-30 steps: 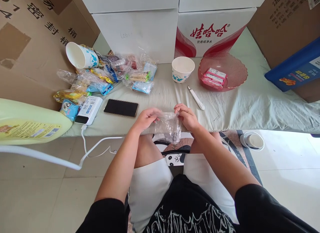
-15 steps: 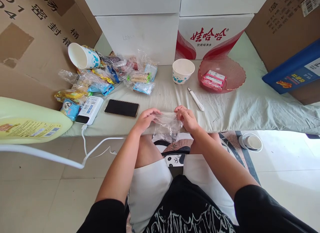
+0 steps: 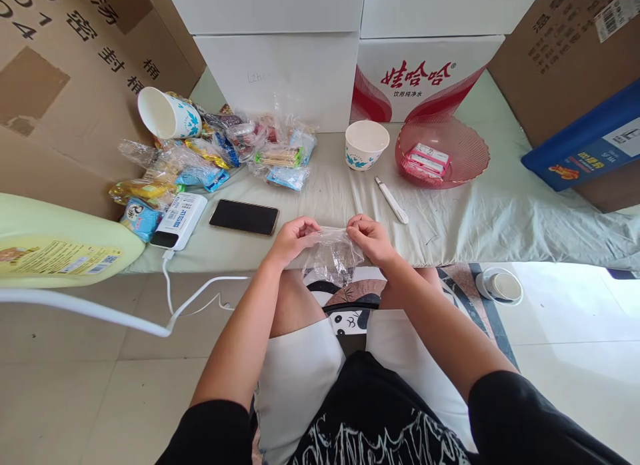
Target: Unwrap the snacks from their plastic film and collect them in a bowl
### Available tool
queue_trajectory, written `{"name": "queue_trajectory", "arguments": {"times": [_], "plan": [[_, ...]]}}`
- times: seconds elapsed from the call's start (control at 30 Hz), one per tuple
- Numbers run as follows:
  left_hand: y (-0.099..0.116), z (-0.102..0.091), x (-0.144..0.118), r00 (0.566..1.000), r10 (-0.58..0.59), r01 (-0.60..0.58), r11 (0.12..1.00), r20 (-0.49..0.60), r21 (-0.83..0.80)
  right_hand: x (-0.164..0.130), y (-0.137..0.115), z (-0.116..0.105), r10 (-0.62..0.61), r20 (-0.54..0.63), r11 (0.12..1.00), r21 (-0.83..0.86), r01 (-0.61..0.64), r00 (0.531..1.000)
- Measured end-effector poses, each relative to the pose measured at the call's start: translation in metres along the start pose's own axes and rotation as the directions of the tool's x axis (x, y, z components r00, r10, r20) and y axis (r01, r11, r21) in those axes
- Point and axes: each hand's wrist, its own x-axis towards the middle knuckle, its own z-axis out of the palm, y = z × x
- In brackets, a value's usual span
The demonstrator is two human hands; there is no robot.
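Note:
A clear, crinkled piece of plastic film point(image 3: 333, 258), perhaps a bag or bowl cover, is stretched between my two hands at the front edge of the table. My left hand point(image 3: 295, 240) pinches its left end, and my right hand point(image 3: 373, 240) pinches its right end with the fingers curled in. The film's lower part droops over the table edge above my lap. Closest to my right hand lies a white slim-handled cutter or peeler point(image 3: 392, 200). Left of my left hand rests a black phone point(image 3: 244, 216). A white paper bowl point(image 3: 367, 145) with blue leaves stands upright behind the hands.
A pink ribbed bowl point(image 3: 470, 155) holds small red-and-white packets. Wrapped snacks point(image 3: 210, 152) are heaped at the left, with another paper bowl point(image 3: 163, 115) tipped on them. A power bank point(image 3: 180, 218) with a white cable and a pale-green jug point(image 3: 65, 238) stand left. Boxes point(image 3: 425, 78) line the back.
My right hand has shifted slightly left, closer to my left hand. The film's upper edge is gathered less broadly, and its lower part hangs more spread out.

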Motion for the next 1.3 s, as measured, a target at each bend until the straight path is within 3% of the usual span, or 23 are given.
{"name": "queue_trajectory", "arguments": {"times": [0.37,0.57,0.67,0.8,0.9,1.03,1.17,1.3], "plan": [[-0.003,0.001,0.000,1.000,-0.011,0.011,1.000,-0.025,-0.020,0.000,0.001,0.001,-0.033,0.002,0.999,0.004,0.033,0.999],[-0.001,0.001,0.002,0.963,-0.013,-0.053,0.970,-0.269,-0.237,0.001,0.008,0.001,0.111,0.146,0.987,0.101,-0.127,0.983],[-0.001,0.001,0.002,0.952,-0.020,-0.065,0.961,-0.305,-0.267,0.002,0.006,0.001,0.082,0.195,0.994,0.055,-0.094,0.977],[-0.003,0.003,0.002,0.961,0.004,-0.050,0.986,-0.276,-0.160,0.005,0.000,0.005,0.102,0.293,0.995,-0.021,-0.100,0.951],[-0.001,0.002,0.001,0.964,-0.007,-0.050,0.977,-0.267,-0.208,0.005,-0.004,0.007,0.098,0.326,0.990,-0.126,-0.060,0.940],[0.005,-0.001,0.001,0.977,-0.079,0.021,0.962,-0.200,-0.274,0.002,-0.001,0.007,0.063,0.240,0.994,-0.106,-0.039,0.969],[0.009,0.000,0.003,0.988,-0.128,0.119,0.987,-0.083,-0.104,0.000,0.007,0.006,0.086,0.149,0.996,0.007,-0.088,0.985],[0.005,0.003,0.004,0.992,-0.094,0.095,0.995,-0.083,0.012,0.000,0.011,0.006,0.094,0.094,0.990,0.094,-0.102,0.991]]}}
